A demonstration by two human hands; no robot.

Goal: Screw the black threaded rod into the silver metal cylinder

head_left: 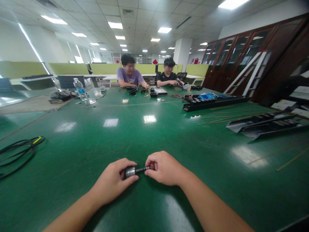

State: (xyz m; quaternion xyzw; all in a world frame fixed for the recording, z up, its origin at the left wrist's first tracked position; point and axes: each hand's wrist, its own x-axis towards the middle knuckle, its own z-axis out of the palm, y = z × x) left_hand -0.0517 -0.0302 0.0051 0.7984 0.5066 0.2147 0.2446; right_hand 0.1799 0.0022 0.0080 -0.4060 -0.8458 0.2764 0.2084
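Observation:
My left hand (112, 178) curls around the silver end of a small metal cylindrical part (135, 171), gripping it above the green table (72, 154). A narrower dark shaft (142, 169) runs from that silver body towards my right hand (164, 169). My right fingers pinch the shaft's far tip and hide it. Both forearms reach in from the bottom edge of the view. The part looks held just above the tabletop, though I cannot tell whether it touches.
A coiled black cable (20, 154) lies at the left. Black metal channels (265, 125) and thin rods (231, 116) lie to the right. Two seated people (149, 74) work at the far end among tools, a water bottle (80, 90) and small parts.

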